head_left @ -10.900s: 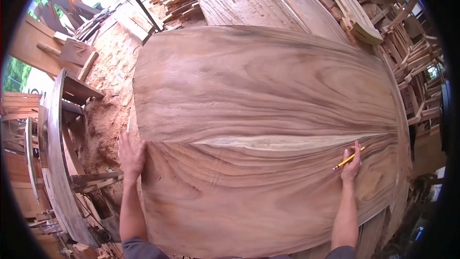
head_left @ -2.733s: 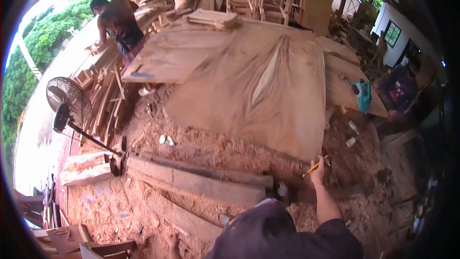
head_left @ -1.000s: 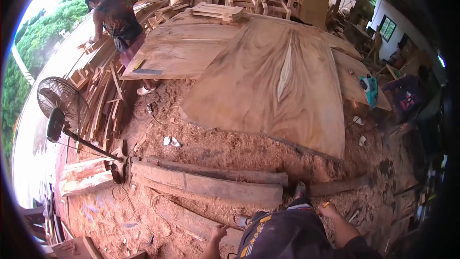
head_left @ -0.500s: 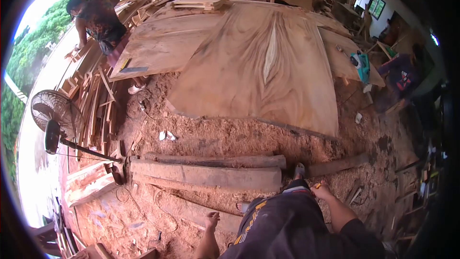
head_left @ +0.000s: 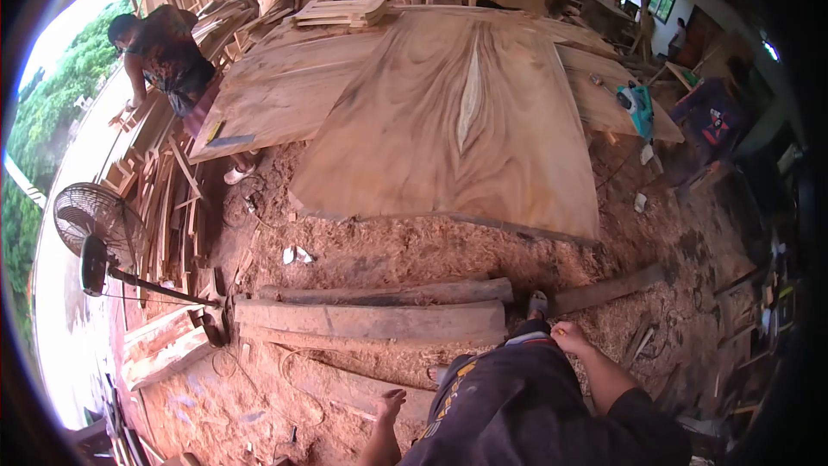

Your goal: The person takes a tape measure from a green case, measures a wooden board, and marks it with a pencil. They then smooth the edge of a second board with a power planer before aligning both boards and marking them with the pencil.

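I stand on a sawdust floor and look down past my dark shorts. My left hand (head_left: pixel 390 401) hangs by my hip with the fingers apart and holds nothing. My right hand (head_left: pixel 570 337) is curled by my right hip around a yellow pencil, which barely shows. A big wooden slab (head_left: pixel 457 121) with wavy grain and a pale streak lies flat ahead of me, well beyond both hands. Rough planks (head_left: pixel 371 321) lie on the ground just in front of my feet.
A standing fan (head_left: pixel 95 224) is at the left beside a heap of wood strips. A person (head_left: pixel 164 52) bends over boards at the far left. A teal power tool (head_left: pixel 638 108) rests on a board at the right, near a seated person (head_left: pixel 711 116). Stacked lumber fills the back.
I have stepped away from the slab I was leaning on. Over the last second the view has drifted slightly, and both hands have dropped to my hips.
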Action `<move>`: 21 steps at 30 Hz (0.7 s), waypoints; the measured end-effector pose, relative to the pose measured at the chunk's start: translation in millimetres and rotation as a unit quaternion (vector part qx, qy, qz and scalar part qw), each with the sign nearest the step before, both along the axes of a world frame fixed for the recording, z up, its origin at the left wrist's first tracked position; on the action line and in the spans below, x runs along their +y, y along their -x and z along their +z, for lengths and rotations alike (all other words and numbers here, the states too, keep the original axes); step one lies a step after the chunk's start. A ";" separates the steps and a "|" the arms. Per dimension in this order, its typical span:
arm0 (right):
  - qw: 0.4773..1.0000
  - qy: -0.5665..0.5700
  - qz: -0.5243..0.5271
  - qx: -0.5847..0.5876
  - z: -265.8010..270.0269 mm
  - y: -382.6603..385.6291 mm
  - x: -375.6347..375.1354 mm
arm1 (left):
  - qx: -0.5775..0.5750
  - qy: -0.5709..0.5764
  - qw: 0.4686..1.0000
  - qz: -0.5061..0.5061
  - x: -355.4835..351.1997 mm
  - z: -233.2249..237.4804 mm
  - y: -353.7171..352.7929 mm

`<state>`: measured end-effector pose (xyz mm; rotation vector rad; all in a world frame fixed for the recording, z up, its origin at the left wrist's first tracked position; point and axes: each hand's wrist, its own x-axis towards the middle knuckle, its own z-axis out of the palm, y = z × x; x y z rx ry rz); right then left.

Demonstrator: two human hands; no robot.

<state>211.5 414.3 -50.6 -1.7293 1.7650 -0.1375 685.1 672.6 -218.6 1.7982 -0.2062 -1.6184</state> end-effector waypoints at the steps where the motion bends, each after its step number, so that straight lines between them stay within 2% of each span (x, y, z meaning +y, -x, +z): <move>1: 1.000 -0.019 -0.013 0.006 8.0 -1.6 1.2 | 0.005 -0.023 0.999 -0.049 -2.5 1.6 -0.3; 3: 0.998 -0.053 -0.033 0.016 27.1 -6.6 -0.1 | 0.011 -0.066 0.988 -0.139 -11.1 4.4 -3.4; 4: 0.998 -0.052 -0.036 0.005 30.3 -7.9 -1.4 | 0.034 -0.064 0.987 -0.141 -12.1 -3.1 -5.2; 5: 0.998 -0.050 -0.031 -0.010 20.9 -3.1 -2.1 | 0.041 -0.061 0.991 -0.115 -11.7 -24.1 -2.6; 7: 1.000 -0.020 0.000 0.012 4.4 5.8 -3.6 | 0.065 0.005 0.998 -0.019 -13.4 -13.7 2.3; 8: 1.000 -0.010 0.012 0.009 -3.7 10.6 -3.0 | -0.009 -0.015 0.994 -0.105 -15.9 -1.5 -3.3; 11: 1.000 0.001 0.016 0.019 -4.2 10.2 -2.9 | -0.046 -0.026 0.994 -0.093 -19.2 -6.5 -10.5; 12: 1.000 0.002 0.011 0.026 -3.1 10.9 -2.5 | 0.003 0.007 1.000 -0.007 -17.9 -11.3 -9.7; 15: 0.999 -0.031 -0.030 0.000 -0.3 9.2 -2.9 | -0.022 0.063 0.998 -0.010 -18.2 -26.6 -16.5; 21: 0.999 -0.043 -0.027 0.003 -11.1 13.1 -4.6 | 0.007 0.019 0.998 -0.052 -11.5 -34.3 -14.7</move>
